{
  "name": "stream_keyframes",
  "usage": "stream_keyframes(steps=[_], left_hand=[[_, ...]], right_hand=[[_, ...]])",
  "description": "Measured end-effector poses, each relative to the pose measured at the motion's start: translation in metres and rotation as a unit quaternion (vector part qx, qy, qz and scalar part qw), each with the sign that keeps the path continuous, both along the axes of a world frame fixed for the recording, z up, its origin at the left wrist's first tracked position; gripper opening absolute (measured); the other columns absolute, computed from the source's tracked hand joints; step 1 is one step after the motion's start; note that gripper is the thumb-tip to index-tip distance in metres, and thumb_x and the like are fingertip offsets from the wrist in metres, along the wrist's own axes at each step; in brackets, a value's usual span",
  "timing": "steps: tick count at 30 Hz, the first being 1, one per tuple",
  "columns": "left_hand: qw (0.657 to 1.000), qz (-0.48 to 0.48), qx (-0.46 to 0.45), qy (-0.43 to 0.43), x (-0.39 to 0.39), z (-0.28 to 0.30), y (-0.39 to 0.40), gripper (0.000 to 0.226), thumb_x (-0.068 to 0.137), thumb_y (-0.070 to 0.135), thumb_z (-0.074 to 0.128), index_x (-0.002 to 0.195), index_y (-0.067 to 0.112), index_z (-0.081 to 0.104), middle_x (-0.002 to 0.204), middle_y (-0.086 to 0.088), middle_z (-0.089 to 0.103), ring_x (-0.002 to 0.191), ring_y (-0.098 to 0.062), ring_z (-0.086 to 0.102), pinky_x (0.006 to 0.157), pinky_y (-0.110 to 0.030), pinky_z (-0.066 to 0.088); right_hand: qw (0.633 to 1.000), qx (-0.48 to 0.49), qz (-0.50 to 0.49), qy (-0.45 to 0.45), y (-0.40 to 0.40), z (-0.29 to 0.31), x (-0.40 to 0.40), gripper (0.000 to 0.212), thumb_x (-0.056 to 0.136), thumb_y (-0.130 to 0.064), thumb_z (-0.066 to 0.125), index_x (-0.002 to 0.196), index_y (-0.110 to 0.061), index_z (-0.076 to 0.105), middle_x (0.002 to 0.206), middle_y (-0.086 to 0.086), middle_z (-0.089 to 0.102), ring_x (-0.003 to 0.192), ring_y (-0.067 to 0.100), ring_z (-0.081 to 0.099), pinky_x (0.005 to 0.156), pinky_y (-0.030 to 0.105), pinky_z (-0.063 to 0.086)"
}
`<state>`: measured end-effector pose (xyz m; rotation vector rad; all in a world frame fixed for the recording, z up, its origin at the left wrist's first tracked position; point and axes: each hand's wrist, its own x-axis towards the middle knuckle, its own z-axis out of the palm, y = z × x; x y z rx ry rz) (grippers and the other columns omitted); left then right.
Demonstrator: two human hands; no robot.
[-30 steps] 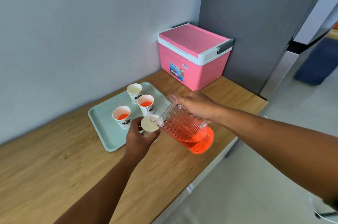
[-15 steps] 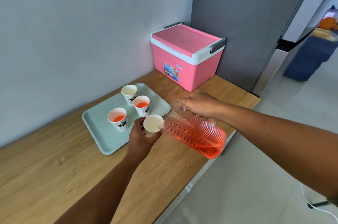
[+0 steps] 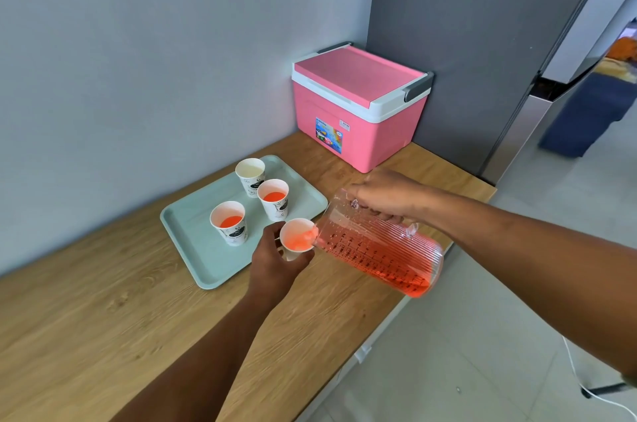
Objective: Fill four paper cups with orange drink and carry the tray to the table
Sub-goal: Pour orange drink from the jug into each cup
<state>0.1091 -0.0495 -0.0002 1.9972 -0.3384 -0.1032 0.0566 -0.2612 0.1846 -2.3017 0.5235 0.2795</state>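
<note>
The left hand is closed around a paper cup, held just off the near right edge of the tray above the wooden counter. Orange drink is visible inside this cup. The right hand grips the top of a clear ribbed pitcher, which is tilted steeply with its spout touching the rim of the held cup; orange drink lies along the lower side of the pitcher.

On the tray stand three upright cups. The near-left cup and the middle cup each contain orange drink. The far cup, at the tray's back edge, shows a pale interior with no orange.

Beyond the tray's far right corner, a pink cooler box with its lid closed sits on the counter against the wall.
</note>
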Motion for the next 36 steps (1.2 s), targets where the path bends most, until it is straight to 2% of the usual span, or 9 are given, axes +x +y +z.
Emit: stream_keyframes(steps=[3,9,14,20,28,31,36], left_hand=[[1.0,-0.001,-0.004,-0.002,0.0,0.0,0.001,0.074,0.07,0.034,0.092,0.131,0.026,0.049,0.122,0.013,0.063,0.106,-0.009,0.064,0.083,-0.019,0.051],[1.0,-0.002,-0.009,0.0,0.001,-0.001,0.004,0.07,0.07,0.032,0.092,0.125,0.033,0.049,0.117,0.016,0.064,0.102,-0.004,0.065,0.078,-0.012,0.047],[1.0,-0.006,0.0,0.0,0.001,-0.001,0.003,0.071,0.07,0.032,0.092,0.127,0.032,0.049,0.117,0.018,0.061,0.101,-0.003,0.063,0.076,-0.009,0.045],[1.0,-0.004,0.007,0.004,0.0,-0.001,0.002,0.071,0.07,0.033,0.092,0.124,0.038,0.047,0.113,0.026,0.057,0.095,0.012,0.058,0.074,-0.006,0.043],[1.0,0.002,0.002,0.005,-0.002,-0.003,0.001,0.072,0.069,0.035,0.093,0.127,0.032,0.049,0.117,0.019,0.061,0.101,-0.001,0.063,0.076,-0.011,0.046],[1.0,0.006,0.002,0.005,-0.003,-0.003,0.0,0.073,0.069,0.036,0.092,0.128,0.03,0.051,0.118,0.019,0.06,0.101,-0.002,0.062,0.076,-0.012,0.046],[1.0,0.008,-0.004,0.011,-0.006,0.0,-0.001,0.071,0.07,0.035,0.092,0.126,0.03,0.049,0.118,0.018,0.06,0.1,-0.002,0.062,0.075,-0.01,0.045]], right_hand=[[1.0,-0.01,0.008,0.002,0.002,0.002,0.001,0.031,0.095,-0.041,0.061,0.076,-0.017,0.059,0.053,-0.004,0.048,0.042,0.013,0.041,0.043,0.019,0.034],[1.0,0.009,0.0,0.002,0.003,-0.001,0.002,0.035,0.095,-0.038,0.062,0.066,-0.02,0.057,0.047,-0.006,0.046,0.037,0.011,0.037,0.041,0.02,0.031],[1.0,0.007,-0.001,0.004,0.003,-0.003,0.002,0.034,0.097,-0.041,0.061,0.071,-0.019,0.056,0.047,-0.007,0.047,0.039,0.011,0.039,0.043,0.022,0.032],[1.0,0.03,-0.008,0.006,0.003,-0.002,0.001,0.033,0.096,-0.036,0.061,0.068,-0.02,0.056,0.047,-0.005,0.046,0.036,0.011,0.035,0.042,0.021,0.028],[0.999,0.032,-0.006,0.009,0.004,-0.003,0.001,0.034,0.096,-0.036,0.061,0.068,-0.02,0.055,0.048,-0.005,0.046,0.038,0.011,0.035,0.041,0.021,0.028],[0.999,0.038,-0.005,0.007,0.004,-0.004,0.0,0.034,0.096,-0.034,0.06,0.066,-0.022,0.055,0.053,-0.003,0.045,0.041,0.013,0.034,0.043,0.022,0.028],[0.998,0.057,-0.017,0.012,0.001,-0.009,0.002,0.034,0.096,-0.033,0.059,0.064,-0.022,0.052,0.048,-0.006,0.043,0.039,0.012,0.032,0.043,0.022,0.026]])
